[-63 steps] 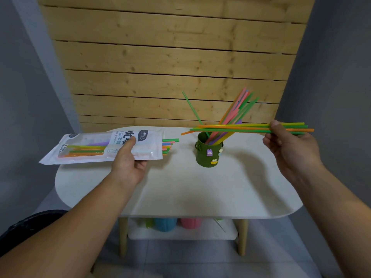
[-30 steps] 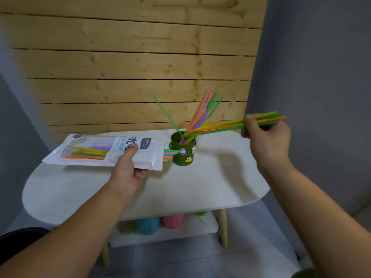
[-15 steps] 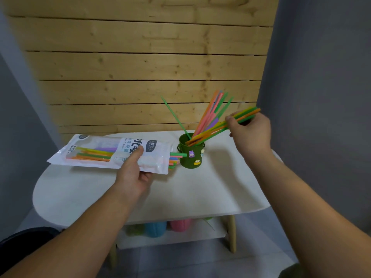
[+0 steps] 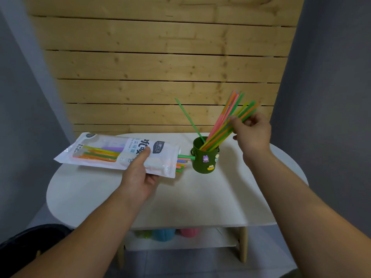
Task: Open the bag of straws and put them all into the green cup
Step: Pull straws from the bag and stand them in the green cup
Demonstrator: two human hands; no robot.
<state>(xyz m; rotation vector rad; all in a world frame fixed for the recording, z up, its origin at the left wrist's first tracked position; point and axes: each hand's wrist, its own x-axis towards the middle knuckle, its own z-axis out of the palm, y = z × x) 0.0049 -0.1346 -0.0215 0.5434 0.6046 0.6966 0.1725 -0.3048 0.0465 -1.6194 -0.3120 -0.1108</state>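
In the head view, right of centre, the right hand (image 4: pixel 252 132) is pinching a small bunch of straws (image 4: pixel 226 130), fingers closed on their upper part, while their lower ends are sitting inside the green cup (image 4: pixel 204 159) with the straws already leaning there. One thin green straw (image 4: pixel 188 119) is slanting away toward the upper left. The cup is standing on the white surface (image 4: pixel 200 197), just right of the bag's mouth. Left of centre, the left hand (image 4: pixel 140 173) is clamping the bag of straws (image 4: pixel 120 153), thumb on top, holding it flat above the surface; more straws are lying inside, and a few ends (image 4: pixel 181 162) are poking out of the open mouth toward the cup.

I judge this batch is being dropped in; the task looks partly done. The next move calls for letting go, then reaching to the bag's mouth for another bunch.
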